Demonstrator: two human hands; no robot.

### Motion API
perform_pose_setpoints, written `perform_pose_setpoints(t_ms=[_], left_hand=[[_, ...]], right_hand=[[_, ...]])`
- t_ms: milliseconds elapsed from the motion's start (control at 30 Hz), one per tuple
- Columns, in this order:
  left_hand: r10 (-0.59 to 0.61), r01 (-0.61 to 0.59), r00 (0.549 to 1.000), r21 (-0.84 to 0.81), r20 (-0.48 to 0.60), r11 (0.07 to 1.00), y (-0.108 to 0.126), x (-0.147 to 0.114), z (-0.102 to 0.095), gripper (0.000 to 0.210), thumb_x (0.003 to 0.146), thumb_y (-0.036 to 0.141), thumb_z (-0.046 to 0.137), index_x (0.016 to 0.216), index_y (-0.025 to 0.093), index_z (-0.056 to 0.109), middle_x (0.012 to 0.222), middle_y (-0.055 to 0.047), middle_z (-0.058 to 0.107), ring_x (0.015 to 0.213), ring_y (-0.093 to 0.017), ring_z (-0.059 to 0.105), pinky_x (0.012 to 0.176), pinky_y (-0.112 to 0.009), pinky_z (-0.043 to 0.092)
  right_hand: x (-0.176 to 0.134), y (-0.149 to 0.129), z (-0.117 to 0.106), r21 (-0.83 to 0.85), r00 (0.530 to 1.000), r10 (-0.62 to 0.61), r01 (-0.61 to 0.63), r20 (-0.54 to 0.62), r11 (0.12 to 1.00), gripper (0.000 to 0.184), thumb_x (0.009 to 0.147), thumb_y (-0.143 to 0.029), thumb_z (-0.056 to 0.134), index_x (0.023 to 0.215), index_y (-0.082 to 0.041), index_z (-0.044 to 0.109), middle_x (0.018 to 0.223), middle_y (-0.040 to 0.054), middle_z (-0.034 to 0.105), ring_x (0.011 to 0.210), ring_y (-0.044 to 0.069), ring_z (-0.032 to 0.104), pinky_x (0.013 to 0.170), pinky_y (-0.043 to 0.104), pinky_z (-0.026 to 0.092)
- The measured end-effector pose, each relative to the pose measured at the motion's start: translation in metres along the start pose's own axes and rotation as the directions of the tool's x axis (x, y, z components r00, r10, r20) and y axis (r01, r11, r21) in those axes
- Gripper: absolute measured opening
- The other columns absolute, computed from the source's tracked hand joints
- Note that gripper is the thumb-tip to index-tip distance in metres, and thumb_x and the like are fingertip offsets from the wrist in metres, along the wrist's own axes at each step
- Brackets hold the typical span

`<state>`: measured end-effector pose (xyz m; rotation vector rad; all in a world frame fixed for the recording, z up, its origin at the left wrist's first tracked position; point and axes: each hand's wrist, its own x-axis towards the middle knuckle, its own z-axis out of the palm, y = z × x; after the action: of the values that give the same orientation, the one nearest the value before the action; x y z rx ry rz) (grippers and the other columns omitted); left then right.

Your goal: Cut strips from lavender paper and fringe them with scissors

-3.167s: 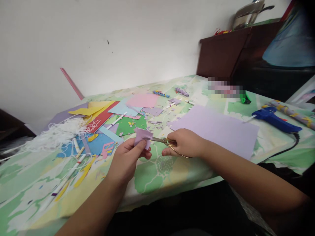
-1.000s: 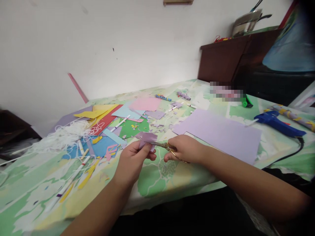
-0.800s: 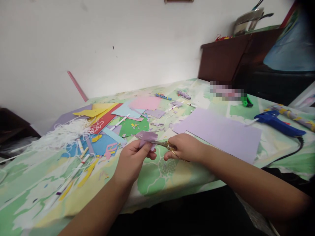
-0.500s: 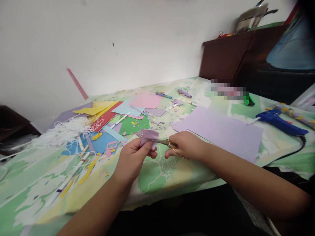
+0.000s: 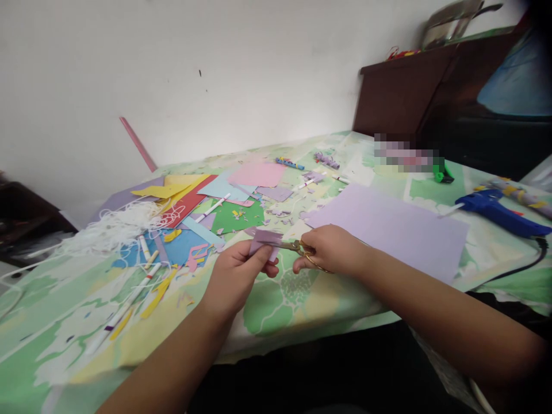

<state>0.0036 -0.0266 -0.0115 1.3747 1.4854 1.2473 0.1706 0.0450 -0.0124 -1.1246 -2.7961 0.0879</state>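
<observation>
The left hand [image 5: 236, 270] is pinching one small purple paper piece [image 5: 262, 238] above the green-patterned tablecloth [image 5: 265, 315]; the right hand [image 5: 334, 248] is gripping one pair of gold-handled metal scissors [image 5: 295, 245]; the paper's edge is showing slits.

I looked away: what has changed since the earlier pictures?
The small purple paper seems to show more slits. Nothing was visibly grasped or released: the left hand still holds it, the right hand the scissors. The blue glue gun stayed put.
</observation>
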Motion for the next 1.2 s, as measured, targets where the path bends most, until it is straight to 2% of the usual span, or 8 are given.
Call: perform_pose_setpoints(t_ms=[200,300,433,667,933,1200], left_hand=[[-0.01,0.01,1.0,-0.044,-0.003,0.999,-0.0024,0.0006,0.0007,0.017,0.069,0.031,0.053,0.06,0.017,0.057,0.048,0.004,0.058,0.048,-0.007,0.054,0.051,-0.018,0.042],[-0.017,0.01,0.999,-0.131,-0.049,0.991,-0.0046,0.0021,0.0007,0.016,0.069,0.031,0.052,0.063,0.017,0.057,0.052,0.004,0.059,0.051,-0.007,0.055,0.054,-0.018,0.044],[-0.06,0.036,0.995,-0.286,-0.076,0.958,-0.0084,0.0062,0.0014,0.012,0.069,0.028,0.053,0.068,0.016,0.057,0.056,0.003,0.06,0.054,-0.008,0.057,0.059,-0.021,0.047],[-0.054,0.025,0.996,-0.344,-0.074,0.938,-0.0093,0.009,0.0021,0.008,0.067,0.023,0.056,0.07,0.016,0.057,0.063,0.003,0.06,0.056,-0.008,0.057,0.06,-0.022,0.048],[-0.061,0.055,0.998,-0.214,-0.021,0.975,-0.0035,0.0065,0.0037,0.013,0.067,0.026,0.053,0.068,0.014,0.056,0.058,0.001,0.058,0.052,-0.009,0.056,0.056,-0.024,0.048],[-0.012,0.003,0.997,-0.117,-0.081,0.993,-0.0046,0.0045,0.0027,0.011,0.067,0.025,0.053,0.063,0.015,0.057,0.055,0.003,0.057,0.049,-0.009,0.054,0.052,-0.023,0.045]], right_hand=[[-0.0022,0.0006,-0.0011,0.036,0.999,-0.024,0.025,-0.031,0.999,0.053,0.061,-0.068,0.033,0.06,-0.018,0.049,0.053,0.0007,0.049,0.048,0.01,0.038,0.044,0.021,0.02],[-0.0034,0.0014,-0.0004,0.084,0.999,-0.034,0.037,-0.043,0.996,0.052,0.061,-0.068,0.033,0.06,-0.018,0.047,0.053,-0.0007,0.048,0.047,0.009,0.035,0.044,0.02,0.02],[-0.0033,0.0032,0.0001,0.102,0.999,-0.003,0.006,-0.033,0.995,0.051,0.061,-0.068,0.033,0.059,-0.018,0.045,0.053,-0.0013,0.048,0.045,0.009,0.033,0.043,0.02,0.02],[-0.0018,0.0058,0.0002,0.091,0.999,0.032,-0.031,-0.008,0.995,0.053,0.061,-0.069,0.031,0.06,-0.018,0.047,0.055,-0.0002,0.049,0.046,0.009,0.034,0.044,0.021,0.019],[-0.0028,0.0033,-0.0003,0.106,1.0,0.004,-0.006,0.019,0.994,0.055,0.061,-0.07,0.03,0.062,-0.018,0.049,0.054,0.0002,0.049,0.045,0.009,0.034,0.044,0.021,0.02],[-0.0038,0.0,-0.0015,0.137,0.999,-0.007,0.002,0.038,0.991,0.054,0.061,-0.068,0.031,0.063,-0.018,0.05,0.056,0.0006,0.05,0.046,0.009,0.034,0.043,0.021,0.02]])
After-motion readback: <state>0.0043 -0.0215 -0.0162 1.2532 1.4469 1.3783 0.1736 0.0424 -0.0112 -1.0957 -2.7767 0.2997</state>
